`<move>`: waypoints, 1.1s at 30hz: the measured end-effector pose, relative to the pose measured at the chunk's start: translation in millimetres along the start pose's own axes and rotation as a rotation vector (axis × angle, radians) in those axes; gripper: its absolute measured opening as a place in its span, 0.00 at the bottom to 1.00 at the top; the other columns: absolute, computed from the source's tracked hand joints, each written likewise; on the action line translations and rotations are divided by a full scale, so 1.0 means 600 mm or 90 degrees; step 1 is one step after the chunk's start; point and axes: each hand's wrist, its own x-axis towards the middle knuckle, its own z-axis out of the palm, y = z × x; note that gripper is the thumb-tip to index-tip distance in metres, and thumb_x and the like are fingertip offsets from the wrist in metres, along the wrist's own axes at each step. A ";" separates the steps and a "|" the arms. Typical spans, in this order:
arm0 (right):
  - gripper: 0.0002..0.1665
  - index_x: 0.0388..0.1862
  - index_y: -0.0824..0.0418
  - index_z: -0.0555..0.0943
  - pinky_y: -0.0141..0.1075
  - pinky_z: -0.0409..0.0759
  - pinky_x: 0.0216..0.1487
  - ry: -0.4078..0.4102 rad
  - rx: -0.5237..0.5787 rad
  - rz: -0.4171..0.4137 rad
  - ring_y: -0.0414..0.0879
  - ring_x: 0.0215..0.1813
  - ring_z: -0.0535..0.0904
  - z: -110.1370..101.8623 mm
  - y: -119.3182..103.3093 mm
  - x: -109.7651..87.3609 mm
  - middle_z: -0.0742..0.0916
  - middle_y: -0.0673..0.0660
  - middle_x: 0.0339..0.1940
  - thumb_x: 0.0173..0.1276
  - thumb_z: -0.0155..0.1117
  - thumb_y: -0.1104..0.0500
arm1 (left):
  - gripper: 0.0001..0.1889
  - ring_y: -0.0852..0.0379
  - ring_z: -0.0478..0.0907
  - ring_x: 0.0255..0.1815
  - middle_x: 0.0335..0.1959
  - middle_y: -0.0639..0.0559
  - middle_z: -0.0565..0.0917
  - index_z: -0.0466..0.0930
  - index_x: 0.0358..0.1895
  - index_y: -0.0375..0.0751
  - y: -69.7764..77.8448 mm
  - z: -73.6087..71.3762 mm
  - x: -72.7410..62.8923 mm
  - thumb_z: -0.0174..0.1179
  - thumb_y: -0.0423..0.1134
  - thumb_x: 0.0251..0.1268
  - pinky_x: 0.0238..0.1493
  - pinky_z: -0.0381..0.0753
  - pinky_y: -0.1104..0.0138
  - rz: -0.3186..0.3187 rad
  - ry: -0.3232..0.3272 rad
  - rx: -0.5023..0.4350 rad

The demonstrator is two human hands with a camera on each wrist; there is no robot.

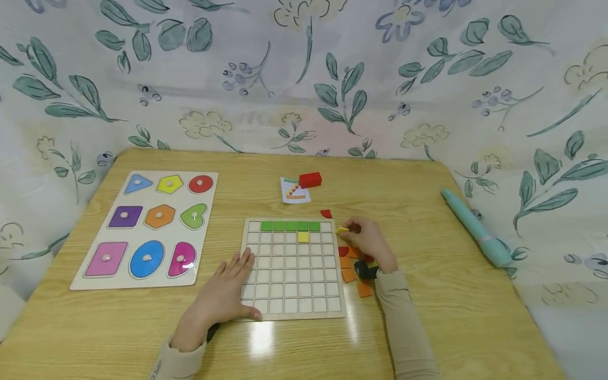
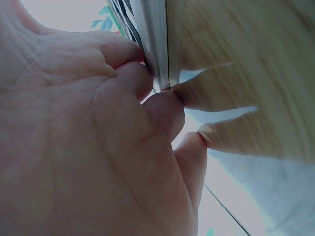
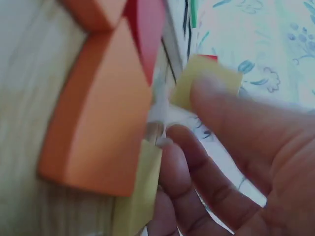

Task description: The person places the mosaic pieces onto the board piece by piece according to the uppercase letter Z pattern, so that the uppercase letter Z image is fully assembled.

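Along the left edge of the table [image 1: 119, 338], toward the far left corner, lies a white shape board [image 1: 159, 208] with nine coloured, knobbed pieces. Next comes my left hand [image 1: 225, 290], fingers extended and spread over the left edge of the wooden grid board [image 1: 304, 275], thumb by its near left corner. On that grid, five green squares [image 1: 291, 226] fill the middle of the far row, and one yellow square [image 1: 303, 237] sits directly below the fourth of them. Beyond it, nearer the table's far edge, a printed card [image 1: 292, 193] touches a red block [image 1: 310, 180]. A small red piece [image 1: 326, 214] rests just past the grid's far right corner. Beside that corner, my right hand [image 1: 368, 237] pinches a yellow piece [image 1: 342, 230] between thumb and finger. Orange pieces [image 1: 349, 275] and red ones [image 1: 343, 252] lie along the grid's right edge. Finally, a long teal object [image 1: 476, 228] lies along the table's right edge.
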 end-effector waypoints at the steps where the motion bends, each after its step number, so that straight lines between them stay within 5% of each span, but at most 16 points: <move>1: 0.08 0.42 0.63 0.82 0.37 0.78 0.42 0.003 0.000 0.007 0.49 0.41 0.80 0.000 -0.002 0.000 0.86 0.60 0.40 0.66 0.66 0.61 | 0.68 0.37 0.43 0.80 0.80 0.40 0.46 0.47 0.77 0.33 0.000 -0.001 -0.001 0.74 0.64 0.34 0.77 0.46 0.41 0.000 0.000 0.001; 8: 0.09 0.44 0.65 0.83 0.36 0.79 0.41 0.011 0.008 -0.002 0.51 0.41 0.81 0.011 -0.034 0.002 0.87 0.61 0.40 0.67 0.64 0.62 | 0.68 0.37 0.43 0.79 0.79 0.39 0.46 0.47 0.76 0.33 -0.003 -0.004 -0.007 0.73 0.65 0.34 0.77 0.46 0.41 0.006 0.001 0.016; 20: 0.03 0.35 0.61 0.86 0.26 0.73 0.29 -0.029 0.045 -0.100 0.39 0.28 0.75 0.107 -0.119 0.005 0.88 0.55 0.31 0.64 0.67 0.63 | 0.67 0.37 0.43 0.80 0.79 0.40 0.46 0.47 0.76 0.33 -0.003 -0.002 -0.007 0.73 0.65 0.35 0.77 0.47 0.42 0.010 0.006 0.013; 33: 0.03 0.27 0.57 0.86 0.30 0.78 0.37 -0.083 0.024 -0.091 0.40 0.34 0.78 0.134 -0.133 0.004 0.86 0.52 0.31 0.61 0.70 0.63 | 0.67 0.38 0.43 0.80 0.79 0.41 0.46 0.47 0.76 0.33 0.001 -0.003 -0.007 0.74 0.64 0.34 0.77 0.46 0.42 0.005 0.002 0.002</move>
